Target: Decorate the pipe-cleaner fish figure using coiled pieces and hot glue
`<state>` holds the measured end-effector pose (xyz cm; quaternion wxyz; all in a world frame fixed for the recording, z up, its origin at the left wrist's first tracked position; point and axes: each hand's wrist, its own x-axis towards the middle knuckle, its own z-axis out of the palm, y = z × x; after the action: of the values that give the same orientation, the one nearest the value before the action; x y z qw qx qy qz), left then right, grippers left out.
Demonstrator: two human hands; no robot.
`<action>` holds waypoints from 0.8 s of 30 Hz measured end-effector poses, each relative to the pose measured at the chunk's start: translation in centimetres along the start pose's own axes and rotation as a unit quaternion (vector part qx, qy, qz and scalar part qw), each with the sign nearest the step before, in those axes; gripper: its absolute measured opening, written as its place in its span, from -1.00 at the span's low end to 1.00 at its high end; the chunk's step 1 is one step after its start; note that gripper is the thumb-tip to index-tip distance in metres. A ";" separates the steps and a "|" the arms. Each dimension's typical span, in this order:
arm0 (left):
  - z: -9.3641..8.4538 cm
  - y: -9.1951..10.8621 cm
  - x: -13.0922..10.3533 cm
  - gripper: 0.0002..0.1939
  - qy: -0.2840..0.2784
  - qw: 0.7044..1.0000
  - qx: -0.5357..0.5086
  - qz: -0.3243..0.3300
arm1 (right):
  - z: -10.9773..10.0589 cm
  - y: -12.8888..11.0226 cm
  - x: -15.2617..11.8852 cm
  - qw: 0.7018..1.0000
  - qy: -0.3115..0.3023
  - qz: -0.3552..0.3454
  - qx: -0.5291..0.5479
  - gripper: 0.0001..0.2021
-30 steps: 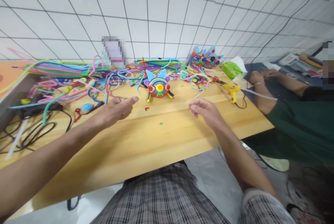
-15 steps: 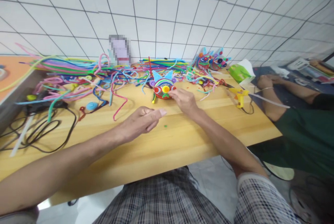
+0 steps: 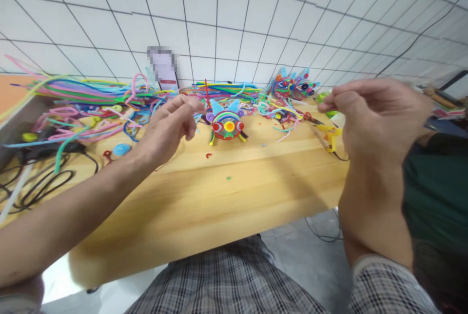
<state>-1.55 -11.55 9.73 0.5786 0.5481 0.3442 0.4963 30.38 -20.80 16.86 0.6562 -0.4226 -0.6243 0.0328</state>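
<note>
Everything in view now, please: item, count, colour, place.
face ornament: 1, multicoloured, light-blue ears, mid-table
similar ornaments: 2, multicoloured, back right by wall
pipe cleaners: many, mixed colours, back and left
phone-like panel: 1, pixelated, against wall
glue gun: 1, yellow, table right
packet: 1, green, back right, mostly hidden
disc: 1, blue, left
cables: uncounted, black, left
scraps: red and green ones, table middle; others too small to count
table: 1, light wood, centre
tiled wall: 1, white, behind
co-worker: 1, dark-green clothing, right edge
left hand: 1, bare, left of face ornament
right hand: 1, bare, raised, right
</note>
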 end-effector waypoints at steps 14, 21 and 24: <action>7.0 -2.0 -5.9 -0.42 -0.390 0.903 0.024 -0.177 | 0.1 -2.4 -8.3 0.911 -0.409 0.042 0.039 -0.66; -0.1 -1.7 -5.2 -0.43 -0.188 0.964 -0.024 -0.187 | -5.6 4.7 -11.0 0.837 -0.358 0.367 0.194 -0.53; -5.1 0.4 -4.7 -0.53 -0.054 0.995 0.014 -0.077 | -8.1 7.1 -11.7 0.866 -0.216 0.412 0.182 -0.57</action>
<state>-7.67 -14.57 8.59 0.6252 0.5541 0.3607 0.4148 38.18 -27.07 4.47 0.4972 -0.4969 -0.5021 0.5038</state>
